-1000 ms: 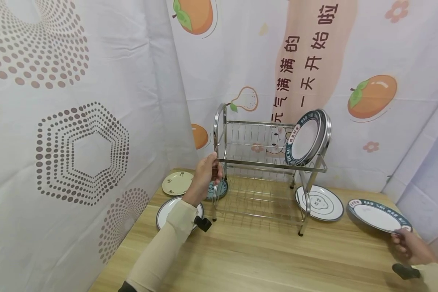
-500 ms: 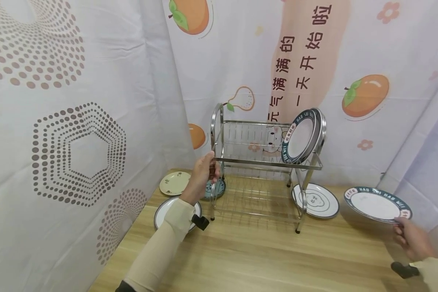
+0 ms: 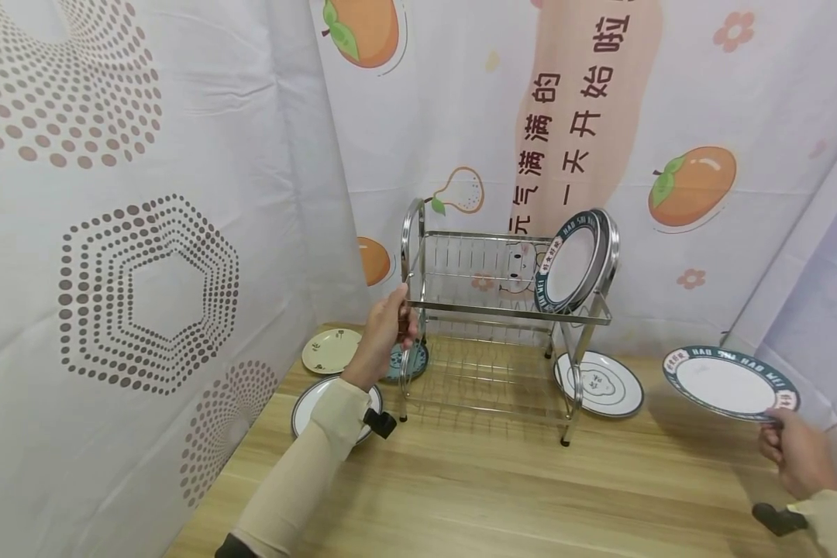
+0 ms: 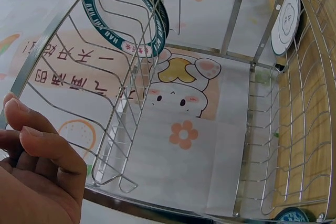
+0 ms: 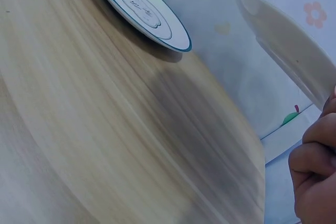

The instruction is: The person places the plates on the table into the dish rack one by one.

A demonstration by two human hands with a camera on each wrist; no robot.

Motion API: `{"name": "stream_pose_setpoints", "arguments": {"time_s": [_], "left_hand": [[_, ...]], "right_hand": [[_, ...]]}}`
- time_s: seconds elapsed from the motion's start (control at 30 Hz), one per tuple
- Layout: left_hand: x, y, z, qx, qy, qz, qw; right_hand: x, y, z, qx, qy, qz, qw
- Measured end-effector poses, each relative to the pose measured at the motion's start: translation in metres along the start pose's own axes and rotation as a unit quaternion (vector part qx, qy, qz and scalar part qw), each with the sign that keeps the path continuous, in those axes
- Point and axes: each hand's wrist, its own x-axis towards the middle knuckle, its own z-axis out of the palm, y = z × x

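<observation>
My right hand (image 3: 800, 453) pinches the near rim of an oval-looking plate (image 3: 728, 384) with a green lettered border, held above the table at the right. In the right wrist view the plate's pale underside (image 5: 286, 45) shows over its shadow. My left hand (image 3: 389, 337) grips the front left corner of a two-tier metal dish rack (image 3: 502, 311); its curled fingers (image 4: 52, 148) show beside the upper rail in the left wrist view. Green-bordered plates (image 3: 570, 267) stand on edge at the right end of the upper tier.
A white plate with a dark rim (image 3: 603, 385) lies behind the rack's right legs. At the left lie a cream plate (image 3: 329, 351), a white plate (image 3: 314, 403) partly under my left arm, and a blue patterned plate (image 3: 416, 363). Curtains (image 3: 272, 155) border the wooden table (image 3: 460, 480).
My right hand has raised the plate off the table area and brought it more level. The left hand keeps its hold on the rack. The head view has shifted slightly.
</observation>
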Motion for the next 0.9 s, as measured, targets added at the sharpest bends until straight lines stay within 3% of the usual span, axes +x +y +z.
{"name": "stream_pose_setpoints", "arguments": {"time_s": [0.27,0.5,0.63,0.73,0.9], "left_hand": [[-0.001,-0.002,-0.002,0.002,-0.006,0.010,0.9999],[-0.001,-0.002,-0.002,0.000,0.001,0.003,1.0000],[0.000,-0.003,-0.002,-0.004,0.003,0.006,1.0000],[0.000,-0.004,-0.002,-0.008,0.001,0.006,0.9999],[0.001,-0.004,-0.003,-0.021,-0.006,0.006,0.9998]], "right_hand": [[0.000,-0.012,0.005,-0.035,0.026,-0.014,0.999],[-0.001,-0.025,0.019,-0.017,0.028,-0.045,0.998],[-0.006,-0.033,0.028,-0.010,0.031,-0.041,0.999],[-0.008,-0.040,0.033,-0.010,0.020,-0.041,0.999],[-0.010,-0.051,0.043,0.044,-0.049,-0.069,0.995]]}}
